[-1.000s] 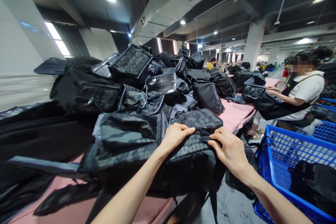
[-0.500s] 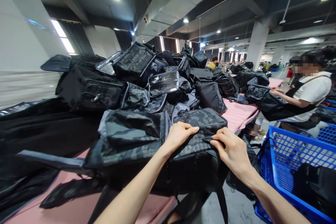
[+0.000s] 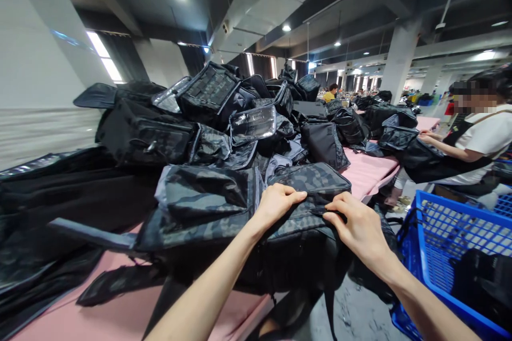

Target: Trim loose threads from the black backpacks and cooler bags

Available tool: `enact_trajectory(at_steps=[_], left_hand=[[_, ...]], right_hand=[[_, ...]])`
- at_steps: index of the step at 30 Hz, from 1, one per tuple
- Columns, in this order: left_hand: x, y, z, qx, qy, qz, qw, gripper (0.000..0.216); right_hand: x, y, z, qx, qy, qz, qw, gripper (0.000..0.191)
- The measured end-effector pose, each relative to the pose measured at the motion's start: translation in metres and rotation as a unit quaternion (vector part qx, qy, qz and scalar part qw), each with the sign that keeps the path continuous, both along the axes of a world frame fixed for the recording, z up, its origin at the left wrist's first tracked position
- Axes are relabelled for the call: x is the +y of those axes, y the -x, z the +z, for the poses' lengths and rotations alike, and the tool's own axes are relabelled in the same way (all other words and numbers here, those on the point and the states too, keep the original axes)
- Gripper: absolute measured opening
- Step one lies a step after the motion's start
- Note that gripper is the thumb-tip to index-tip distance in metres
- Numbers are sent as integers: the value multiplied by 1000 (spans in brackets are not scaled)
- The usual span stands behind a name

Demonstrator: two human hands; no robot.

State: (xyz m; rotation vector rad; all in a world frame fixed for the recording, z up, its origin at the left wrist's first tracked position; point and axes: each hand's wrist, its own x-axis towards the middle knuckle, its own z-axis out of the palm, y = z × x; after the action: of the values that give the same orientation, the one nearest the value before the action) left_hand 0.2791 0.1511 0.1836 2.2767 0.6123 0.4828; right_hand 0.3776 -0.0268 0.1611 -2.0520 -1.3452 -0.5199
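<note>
A dark camouflage backpack (image 3: pixel 208 192) lies across the pink-topped table in front of me, with black straps hanging off its near side. My left hand (image 3: pixel 276 205) grips the fabric near the middle of the bag, its thumb pointing right and its other fingers curled. Just to the right, my right hand (image 3: pixel 354 218) pinches a small dark pointed tab (image 3: pixel 319 210) at the bag's pocket. What kind of tab it is I cannot make out. A flap of the backpack sticks out to the left.
Behind the backpack rises a heap of similar dark bags (image 3: pixel 208 90). The pink tabletop (image 3: pixel 366 168) shows at the right. A blue plastic basket (image 3: pixel 424 245) with black items stands at right, near a seated co-worker (image 3: pixel 476 138) handling a bag.
The view has shifted slightly, so the scene sits a little further right. Both hands keep their places on the backpack, the right still pinching the tab.
</note>
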Motion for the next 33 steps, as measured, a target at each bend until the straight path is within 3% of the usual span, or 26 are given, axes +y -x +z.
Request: enact_trajectory(at_steps=[13,18,20,22,25,27,29,33], left_hand=[[1,0,-4,-4,-6,-7,1000,48],[-2,0,0,-22,-13,-17,1000,47],[-1,11,15,-75,1,-55,996,44],[2,34,33,-160,-7,-67,985,40],[3,85,38,-247,-141,40,958,31],[-3,118,15,-239,-281,122,922,23],[-13,138,-27,-204,-392,162,882,22],[-22,143,-108,-68,-480,225,845,48]], right_hand=[[2,2,-1,-17,-9,15,1000,12],[4,-1,1,57,-48,91,993,12],[-1,-8,2,70,-91,107,988,12],[-5,-22,4,47,-119,78,989,21],[3,-57,13,58,-117,38,991,40],[22,-86,23,140,-121,50,981,39],[49,-112,34,226,-117,47,966,38],[98,-132,52,232,34,73,969,38]])
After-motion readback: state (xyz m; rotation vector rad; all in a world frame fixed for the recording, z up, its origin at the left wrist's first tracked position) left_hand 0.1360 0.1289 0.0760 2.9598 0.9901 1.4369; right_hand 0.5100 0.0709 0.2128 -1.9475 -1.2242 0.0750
